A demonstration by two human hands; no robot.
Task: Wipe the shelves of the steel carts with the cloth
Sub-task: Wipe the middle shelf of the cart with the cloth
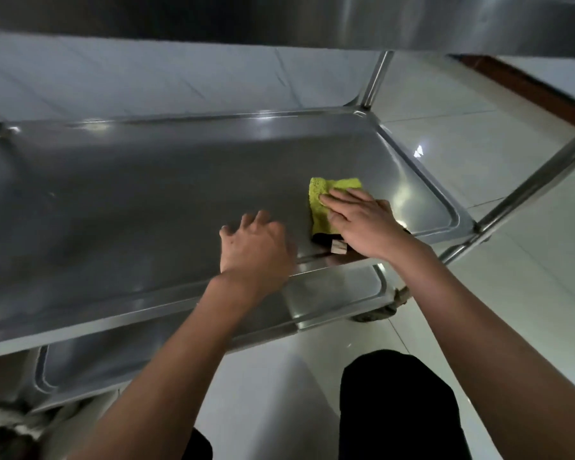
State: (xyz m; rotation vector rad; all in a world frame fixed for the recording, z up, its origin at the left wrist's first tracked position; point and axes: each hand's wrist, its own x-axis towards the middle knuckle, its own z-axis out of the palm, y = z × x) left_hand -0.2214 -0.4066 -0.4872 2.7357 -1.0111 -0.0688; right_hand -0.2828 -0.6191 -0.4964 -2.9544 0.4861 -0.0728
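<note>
Cloth, fuzzy and yellow-green, lies on the shiny steel shelf near its right end. The right hand presses it flat. The left hand hovers, fingers spread loosely.

Cloth on shelf, R end.

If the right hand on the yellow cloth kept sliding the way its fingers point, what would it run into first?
The right hand presses flat on the cloth, fingers pointing up-left across the middle shelf. That way looks free: only bare steel until the shelf's raised far rim, which it would probably meet first, though depth is hard to judge.
</note>
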